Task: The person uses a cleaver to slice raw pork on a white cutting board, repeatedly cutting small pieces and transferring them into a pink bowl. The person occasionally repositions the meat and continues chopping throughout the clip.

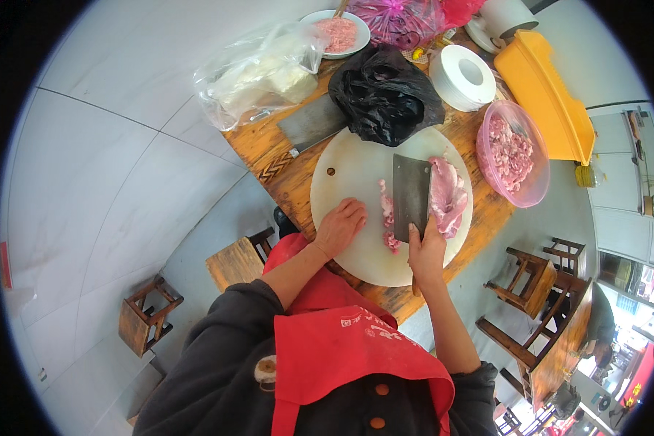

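Observation:
In my right hand (427, 253) is a cleaver (411, 196) with a wide dark blade, gripped where blade meets handle. Its edge side lies against a large piece of raw pink meat (448, 196) at the right of a round white cutting board (351, 158). Left of the blade runs a narrow line of small cut meat pieces (387, 210). My left hand (342, 226) rests on the board's left part, fingers curled together, apart from the meat; nothing shows in it. The underside of that hand is hidden.
A second cleaver (313, 124) lies partly under a black plastic bag (387, 98), which overlaps the board. Around the wooden table (283, 188) stand a pink bowl of cut meat (542, 180), a yellow bin (550, 98), stacked white plates (447, 82) and a bowl of minced meat (364, 41).

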Tool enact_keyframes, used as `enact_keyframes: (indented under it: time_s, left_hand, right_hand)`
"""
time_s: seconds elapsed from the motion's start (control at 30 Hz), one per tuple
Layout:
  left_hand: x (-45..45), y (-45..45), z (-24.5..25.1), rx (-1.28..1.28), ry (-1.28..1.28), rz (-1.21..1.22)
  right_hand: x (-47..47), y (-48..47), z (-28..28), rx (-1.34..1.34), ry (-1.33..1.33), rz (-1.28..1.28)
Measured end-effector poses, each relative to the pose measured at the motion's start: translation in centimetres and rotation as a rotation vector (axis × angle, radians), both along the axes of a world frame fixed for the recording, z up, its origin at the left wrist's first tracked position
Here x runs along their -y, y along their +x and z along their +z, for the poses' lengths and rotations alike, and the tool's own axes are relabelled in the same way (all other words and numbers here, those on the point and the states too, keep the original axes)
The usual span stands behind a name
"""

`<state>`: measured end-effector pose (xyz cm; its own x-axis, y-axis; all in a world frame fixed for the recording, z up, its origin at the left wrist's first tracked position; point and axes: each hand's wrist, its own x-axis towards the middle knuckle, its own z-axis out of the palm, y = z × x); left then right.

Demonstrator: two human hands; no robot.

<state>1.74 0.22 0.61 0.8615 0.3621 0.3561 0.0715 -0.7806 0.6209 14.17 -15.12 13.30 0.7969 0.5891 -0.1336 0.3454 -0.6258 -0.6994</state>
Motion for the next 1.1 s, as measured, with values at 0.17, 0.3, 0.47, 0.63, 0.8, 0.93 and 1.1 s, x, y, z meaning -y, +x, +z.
enact_keyframes:
  time_s: [0.17,0.3,0.47,0.63,0.8,0.93,1.1]
  left_hand:
    - [-0.5,-1.0,2.0,0.075,-0.135,0.059]
    - [-1.0,-1.7,2.8,0.003,-0.306,0.165]
    - [-0.7,-0.2,1.7,-0.029,-0.288,0.122]
    - [-0.5,-0.2,0.6,-0.024,-0.276,0.149]
    - [-0.4,-0.2,-0.1,-0.011,-0.252,0.137]
    - [-0.5,-0.2,-0.1,0.022,-0.270,0.125]
    - [-0.6,-0.4,0.2,0.057,-0.312,0.121]
  right_hand:
    - [0.9,-1.4,0.4,0.021,-0.025,0.062]
    - [1.7,-3.5,-1.3,-0.047,-0.099,0.174]
    - [2.4,-4.6,-1.8,-0.065,-0.271,0.249]
    - [2.8,-4.4,-1.4,-0.100,-0.336,0.290]
    - [-1.8,-4.0,-3.5,-0.009,-0.281,0.272]
    - [-8.6,-1.0,-5.4,0.069,-0.178,0.278]
    - [-5.8,-1.2,-3.6,0.078,-0.098,0.271]
